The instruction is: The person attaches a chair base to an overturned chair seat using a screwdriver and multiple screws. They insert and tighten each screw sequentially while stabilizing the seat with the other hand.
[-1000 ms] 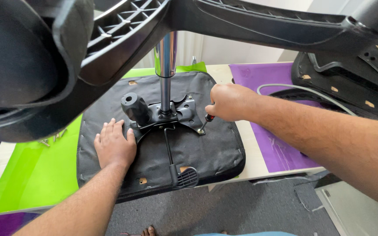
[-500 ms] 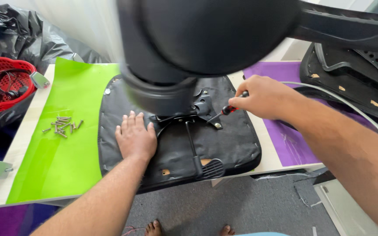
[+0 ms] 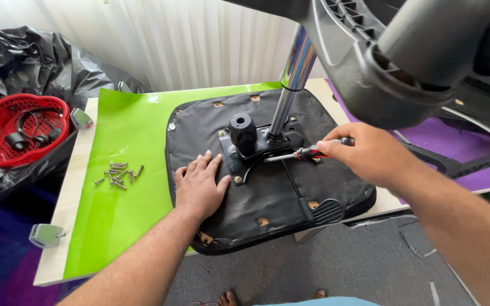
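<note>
An upturned black chair seat (image 3: 267, 195) lies on the table, its metal mechanism plate (image 3: 256, 148) with a round black knob and a chrome gas column (image 3: 291, 82) rising from it. My left hand (image 3: 199, 184) rests flat on the seat, fingers spread, just left of the plate. My right hand (image 3: 367, 153) grips a screwdriver (image 3: 301, 154) with a red and black handle; its shaft points left at the plate. The chair's black star base (image 3: 415, 56) looms overhead at the upper right.
Several loose screws (image 3: 117, 174) lie on a green sheet (image 3: 114, 187) left of the seat. A red basket (image 3: 15, 136) with black parts sits on black plastic bags at far left. Metal brackets (image 3: 45, 235) rest near the table edge. Black chair parts lie on purple cloth (image 3: 472, 150) at right.
The view has shifted and the star base now sits to the upper right, uncovering the mechanism plate. Both hands keep their places; the screwdriver stays at the plate.
</note>
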